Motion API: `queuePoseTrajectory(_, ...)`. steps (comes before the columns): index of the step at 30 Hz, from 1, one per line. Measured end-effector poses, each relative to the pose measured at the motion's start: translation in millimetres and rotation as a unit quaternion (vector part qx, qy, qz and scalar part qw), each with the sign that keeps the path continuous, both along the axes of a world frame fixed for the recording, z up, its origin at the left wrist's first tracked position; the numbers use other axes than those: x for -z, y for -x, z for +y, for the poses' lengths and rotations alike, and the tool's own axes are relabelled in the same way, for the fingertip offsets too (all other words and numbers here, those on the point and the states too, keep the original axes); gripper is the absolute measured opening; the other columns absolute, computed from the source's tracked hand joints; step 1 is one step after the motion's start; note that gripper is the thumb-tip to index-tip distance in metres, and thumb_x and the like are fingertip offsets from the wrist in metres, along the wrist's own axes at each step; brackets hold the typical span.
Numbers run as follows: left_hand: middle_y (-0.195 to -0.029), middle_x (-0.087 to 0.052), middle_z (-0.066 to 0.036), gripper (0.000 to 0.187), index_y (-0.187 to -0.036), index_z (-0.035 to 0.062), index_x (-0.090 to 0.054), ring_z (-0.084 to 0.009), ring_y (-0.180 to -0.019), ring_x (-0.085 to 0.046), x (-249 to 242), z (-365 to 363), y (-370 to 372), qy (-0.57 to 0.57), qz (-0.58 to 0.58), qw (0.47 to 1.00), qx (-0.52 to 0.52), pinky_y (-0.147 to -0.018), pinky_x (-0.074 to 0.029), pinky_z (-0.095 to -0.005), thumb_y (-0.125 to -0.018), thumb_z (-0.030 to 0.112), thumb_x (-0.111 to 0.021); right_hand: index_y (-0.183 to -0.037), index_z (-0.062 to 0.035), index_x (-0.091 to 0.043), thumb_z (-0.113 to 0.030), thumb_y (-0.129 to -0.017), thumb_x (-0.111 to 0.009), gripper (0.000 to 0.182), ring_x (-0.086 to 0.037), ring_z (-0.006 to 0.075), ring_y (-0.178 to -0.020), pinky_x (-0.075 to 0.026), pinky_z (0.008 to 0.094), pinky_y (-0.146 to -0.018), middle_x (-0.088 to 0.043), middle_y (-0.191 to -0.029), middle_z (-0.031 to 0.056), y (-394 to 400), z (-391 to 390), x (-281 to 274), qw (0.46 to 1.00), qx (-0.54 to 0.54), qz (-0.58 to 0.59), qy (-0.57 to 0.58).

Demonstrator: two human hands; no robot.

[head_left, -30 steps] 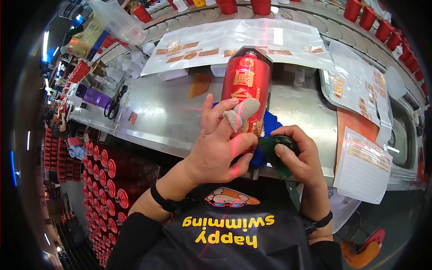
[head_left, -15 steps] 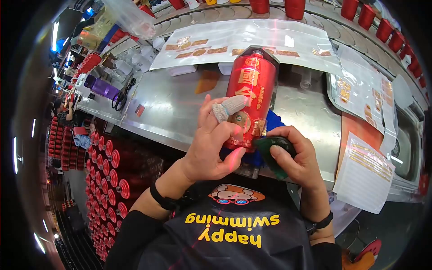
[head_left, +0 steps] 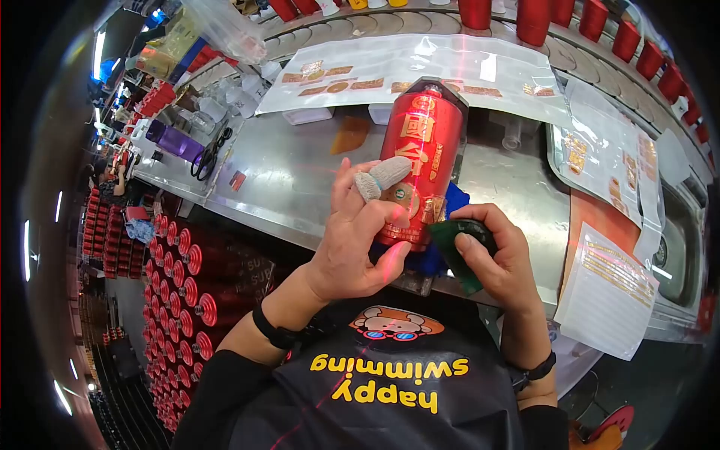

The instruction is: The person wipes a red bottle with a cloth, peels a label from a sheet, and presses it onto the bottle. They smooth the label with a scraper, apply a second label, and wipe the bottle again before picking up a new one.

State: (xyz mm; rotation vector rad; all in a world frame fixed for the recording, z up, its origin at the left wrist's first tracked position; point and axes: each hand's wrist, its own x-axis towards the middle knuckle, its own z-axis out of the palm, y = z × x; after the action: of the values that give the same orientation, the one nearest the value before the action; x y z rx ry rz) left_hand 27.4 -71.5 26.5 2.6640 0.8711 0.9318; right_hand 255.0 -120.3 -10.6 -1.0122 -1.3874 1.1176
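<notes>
Closest in, the right hand (head_left: 499, 259) curls tight around a dark green pad (head_left: 457, 251), its grip pinching the pad between thumb and fingers, right at the lower right side of the red bottle (head_left: 421, 161). Just left of it, the left hand (head_left: 358, 244) cradles that bottle from beneath: the thumb presses under its lower end, the fingers are spread against the front, and one of them wears a grey knitted fingertip cover (head_left: 381, 176) lying across the gold label. The bottle lies tilted, its top pointing away, over the near edge of the steel worktop (head_left: 285, 176), with a blue cloth (head_left: 450, 206) under it. Out on the left sit black scissors (head_left: 208, 154) and a purple bottle (head_left: 174, 141). Beyond the bottle's top lie clear sheets of gold stickers (head_left: 360, 71), with more sheets (head_left: 607, 157) to the right. At the far edge, a row of red cups (head_left: 600, 19).
</notes>
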Motion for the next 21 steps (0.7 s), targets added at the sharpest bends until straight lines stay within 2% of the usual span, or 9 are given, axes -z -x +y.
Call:
queuePoseTrajectory(4,-0.137,-0.049,-0.024,0.04,-0.105,0.0078,-0.054,-0.0456,-0.13,-0.041,0.5,-0.2,-2.0,0.002,0.0,1.0,0.002,-0.115,-0.013,-0.063,-0.07,0.011,-0.073,-0.11,0.0001,-0.061,-0.009,-0.089,-0.062,0.023,-0.063,0.0132,-0.078,-0.051,0.0277,-0.071,-0.067,-0.085,0.0082,-1.5,0.7,-2.3,0.999,-0.037,-0.021,-0.009)
queuePoseTrajectory(9,-0.138,-0.048,-0.024,0.036,-0.103,0.0093,-0.058,-0.0447,-0.132,-0.039,-0.7,-0.8,-2.4,0.007,-0.003,1.0,-0.009,-0.115,-0.012,-0.0627,-0.07,0.011,-0.074,-0.11,0.0004,-0.061,-0.009,-0.089,-0.062,0.023,-0.063,0.013,-0.076,-0.05,0.0276,-0.071,-0.067,-0.085,0.008,-2.4,0.9,2.3,1.0,-0.012,0.004,0.002)
queuePoseTrajectory(15,-0.143,-0.045,-0.021,0.029,-0.091,0.0144,-0.065,-0.0426,-0.136,-0.033,-12.3,-2.4,-15.7,-0.023,0.098,0.995,-0.002,-0.118,-0.008,-0.0601,-0.063,0.012,-0.073,-0.11,0.0008,-0.06,-0.008,-0.089,-0.063,0.023,-0.064,0.013,-0.077,-0.051,0.0275,-0.071,-0.068,-0.085,0.008,-3.1,1.5,5.4,1.0,-0.008,0.004,-0.008)
queuePoseTrajectory(21,-0.139,-0.047,-0.017,0.031,-0.09,0.0146,-0.065,-0.0403,-0.135,-0.035,-12.5,0.8,-18.9,-0.061,0.141,0.988,0.021,-0.118,-0.006,-0.0631,-0.061,0.014,-0.076,-0.111,0.0007,-0.06,-0.008,-0.09,-0.063,0.023,-0.065,0.0136,-0.077,-0.051,0.0276,-0.072,-0.068,-0.086,0.0086,-5.2,0.2,5.3,1.0,-0.011,0.0,-0.009)
